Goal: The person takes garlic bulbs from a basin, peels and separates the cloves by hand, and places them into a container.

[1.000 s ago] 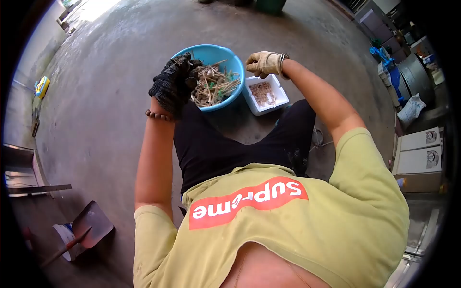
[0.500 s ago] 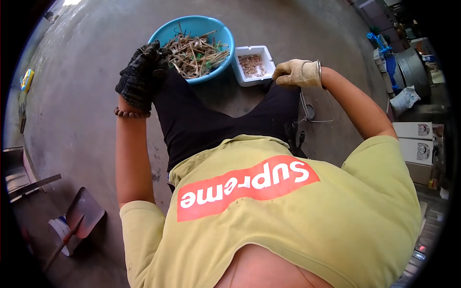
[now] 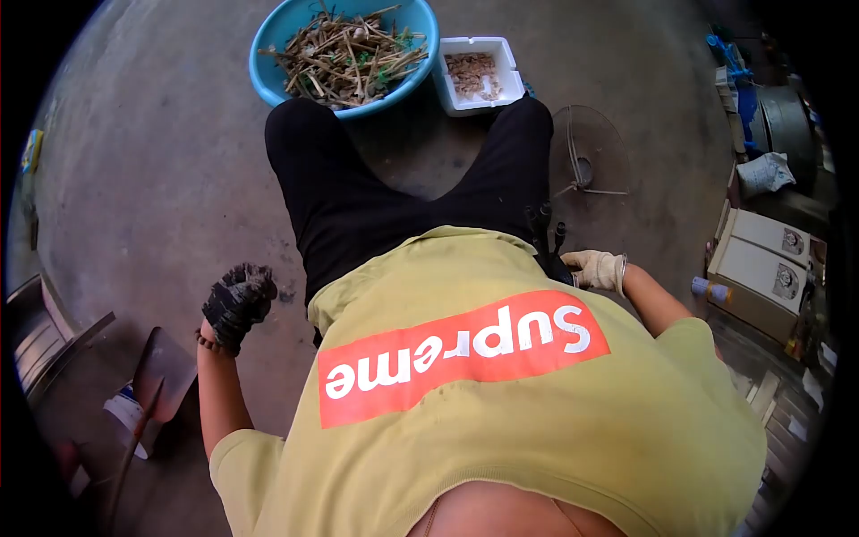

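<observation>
Basin (image 3: 260,67) of dry stalks (image 3: 349,63) sits well ahead of your fingers, beside a white box (image 3: 452,98) of small brownish pieces (image 3: 470,73). Your black-gloved left hand (image 3: 240,307) looks curled, but whether its fingers clamp anything I can't tell. Your tan-gloved right hand (image 3: 595,269) is by your hip, fingertips hidden, apart or together I can't tell. Best keep wrists loose and knees (image 3: 309,121) off the basin, lest it tip.

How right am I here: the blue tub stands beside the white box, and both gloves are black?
Not quite: the head view shows the right glove is cream. The left glove is black, and the blue tub stands beside the white box.
</observation>
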Demonstrator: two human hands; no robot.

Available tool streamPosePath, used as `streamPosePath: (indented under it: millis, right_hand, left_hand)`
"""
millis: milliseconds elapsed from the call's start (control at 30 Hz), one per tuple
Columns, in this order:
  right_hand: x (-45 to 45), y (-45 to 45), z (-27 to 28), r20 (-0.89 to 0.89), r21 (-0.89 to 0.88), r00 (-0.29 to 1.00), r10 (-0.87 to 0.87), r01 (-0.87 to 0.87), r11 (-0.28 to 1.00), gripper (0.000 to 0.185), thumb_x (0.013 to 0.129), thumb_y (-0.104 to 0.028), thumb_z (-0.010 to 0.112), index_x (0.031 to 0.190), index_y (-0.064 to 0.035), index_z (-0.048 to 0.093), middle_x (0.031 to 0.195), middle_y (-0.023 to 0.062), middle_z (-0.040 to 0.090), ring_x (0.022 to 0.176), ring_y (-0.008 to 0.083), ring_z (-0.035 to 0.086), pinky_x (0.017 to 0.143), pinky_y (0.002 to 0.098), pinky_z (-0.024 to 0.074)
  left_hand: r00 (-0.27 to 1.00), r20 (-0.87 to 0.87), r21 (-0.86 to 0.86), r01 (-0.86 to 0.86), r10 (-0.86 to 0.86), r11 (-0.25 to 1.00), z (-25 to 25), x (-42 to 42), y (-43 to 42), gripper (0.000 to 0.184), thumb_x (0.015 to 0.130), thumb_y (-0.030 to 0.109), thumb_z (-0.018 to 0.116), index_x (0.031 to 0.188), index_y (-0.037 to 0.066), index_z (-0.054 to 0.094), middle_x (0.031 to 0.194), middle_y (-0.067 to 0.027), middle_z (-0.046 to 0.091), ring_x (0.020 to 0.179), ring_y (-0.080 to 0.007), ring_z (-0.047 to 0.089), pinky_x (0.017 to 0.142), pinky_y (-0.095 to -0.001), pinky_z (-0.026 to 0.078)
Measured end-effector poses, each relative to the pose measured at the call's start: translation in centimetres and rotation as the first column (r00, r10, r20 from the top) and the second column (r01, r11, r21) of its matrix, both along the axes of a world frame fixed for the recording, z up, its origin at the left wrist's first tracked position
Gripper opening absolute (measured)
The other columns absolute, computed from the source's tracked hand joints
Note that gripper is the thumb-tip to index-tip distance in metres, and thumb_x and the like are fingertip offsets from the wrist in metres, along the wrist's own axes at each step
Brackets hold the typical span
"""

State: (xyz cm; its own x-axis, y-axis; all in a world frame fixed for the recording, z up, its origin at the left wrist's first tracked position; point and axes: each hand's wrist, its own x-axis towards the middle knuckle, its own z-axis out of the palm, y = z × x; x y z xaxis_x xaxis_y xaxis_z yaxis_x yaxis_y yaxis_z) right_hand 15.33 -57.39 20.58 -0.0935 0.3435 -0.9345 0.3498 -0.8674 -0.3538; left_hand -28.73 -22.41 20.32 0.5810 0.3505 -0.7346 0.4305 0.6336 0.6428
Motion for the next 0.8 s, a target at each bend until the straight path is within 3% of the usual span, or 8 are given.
streamPosePath:
  millis: [33, 100, 200, 300, 567, 633, 700, 800]
  right_hand:
    - [-0.4, 0.2, 0.5, 0.035, 0.033, 0.999, 0.007, -0.008, 0.999, 0.037, 0.080, -0.027, 0.058, 0.108, -0.0024, 0.051, 0.093, 0.0048, 0.058, 0.089, 0.0113, 0.051, 0.078, 0.0252, 0.0406]
    - [0.0, -0.2, 0.0, -0.007, 0.063, 0.999, -0.032, 0.032, 0.998, 0.038, 0.080, -0.027, 0.059, 0.108, -0.0028, 0.051, 0.094, 0.0050, 0.058, 0.085, 0.0105, 0.052, 0.075, 0.0245, 0.0421]
    - [0.4, -0.6, -0.9, 0.036, -0.078, 0.999, 0.024, -0.022, 0.997, 0.029, 0.078, -0.019, 0.057, 0.103, -0.0034, 0.055, 0.087, 0.0064, 0.061, 0.078, 0.0119, 0.054, 0.070, 0.0261, 0.0440]
    - [0.7, -0.5, -1.4, 0.018, -0.104, 0.998, 0.056, -0.054, 0.993, 0.024, 0.076, -0.015, 0.054, 0.097, -0.0033, 0.056, 0.081, 0.0070, 0.061, 0.071, 0.0135, 0.054, 0.066, 0.0273, 0.0443]
    - [0.1, 0.7, -0.2, 0.063, -0.064, 0.966, 0.251, -0.247, 0.967, 0.021, 0.075, -0.012, 0.051, 0.093, -0.0040, 0.057, 0.077, 0.0088, 0.061, 0.068, 0.0146, 0.055, 0.063, 0.0278, 0.0438]
    - [0.0, 0.3, 0.1, -0.023, -0.039, 0.993, 0.113, -0.114, 0.993, 0.022, 0.076, -0.014, 0.050, 0.095, -0.0045, 0.057, 0.080, 0.0073, 0.062, 0.070, 0.0134, 0.055, 0.064, 0.0274, 0.0433]
    - [0.2, -0.9, -0.1, 0.000, -0.058, 0.980, 0.197, -0.197, 0.979, 0.024, 0.077, -0.016, 0.051, 0.098, -0.0048, 0.056, 0.085, 0.0064, 0.063, 0.075, 0.0128, 0.055, 0.068, 0.0267, 0.0430]
    - [0.0, -1.2, 1.4, -0.035, -0.152, 0.999, -0.033, 0.027, 0.988, 0.030, 0.075, -0.020, 0.057, 0.103, -0.0083, 0.057, 0.091, 0.0054, 0.062, 0.082, 0.0121, 0.055, 0.073, 0.0261, 0.0430]
  left_hand:
    - [0.965, -0.243, -0.017, 0.096, -0.097, 0.995, 1.3, 0.4, -1.5, 0.014, 0.072, 0.015, 0.056, 0.069, 0.002, 0.056, 0.055, -0.0023, 0.051, 0.046, -0.0092, 0.046, 0.041, -0.0209, 0.034]
    - [0.906, -0.145, -0.078, 0.390, -0.398, 0.917, 0.0, -2.4, -4.2, 0.015, 0.073, 0.015, 0.058, 0.078, 0.002, 0.060, 0.064, -0.0020, 0.057, 0.052, -0.0080, 0.050, 0.046, -0.0195, 0.040]
    - [0.639, -0.181, -0.007, 0.759, -0.747, 0.651, 1.7, -3.0, -7.4, 0.015, 0.073, 0.016, 0.058, 0.081, 0.002, 0.060, 0.068, -0.0024, 0.057, 0.055, -0.0089, 0.050, 0.049, -0.0207, 0.040]
    - [0.568, -0.279, 0.027, 0.811, -0.774, 0.585, 2.7, -2.9, -8.7, 0.016, 0.074, 0.016, 0.057, 0.083, 0.003, 0.059, 0.071, -0.0028, 0.057, 0.059, -0.0097, 0.050, 0.052, -0.0219, 0.040]
    - [0.592, -0.380, 0.147, 0.797, -0.711, 0.585, 3.5, -1.2, -8.8, 0.019, 0.076, 0.017, 0.055, 0.090, 0.004, 0.058, 0.080, -0.0039, 0.057, 0.068, -0.0119, 0.051, 0.059, -0.0250, 0.041]
    - [0.596, -0.393, 0.169, 0.796, -0.701, 0.582, 3.7, -0.9, -8.5, 0.020, 0.077, 0.018, 0.055, 0.091, 0.004, 0.058, 0.083, -0.0042, 0.057, 0.070, -0.0125, 0.052, 0.061, -0.0258, 0.041]
    - [0.595, -0.406, 0.188, 0.797, -0.693, 0.574, 3.7, -0.6, -8.2, 0.021, 0.077, 0.018, 0.055, 0.093, 0.004, 0.058, 0.085, -0.0045, 0.057, 0.073, -0.0130, 0.052, 0.063, -0.0266, 0.041]
    - [0.601, -0.418, 0.206, 0.793, -0.681, 0.573, 3.9, -0.2, -7.7, 0.022, 0.078, 0.019, 0.054, 0.095, 0.004, 0.057, 0.089, -0.0049, 0.057, 0.076, -0.0138, 0.052, 0.066, -0.0277, 0.041]
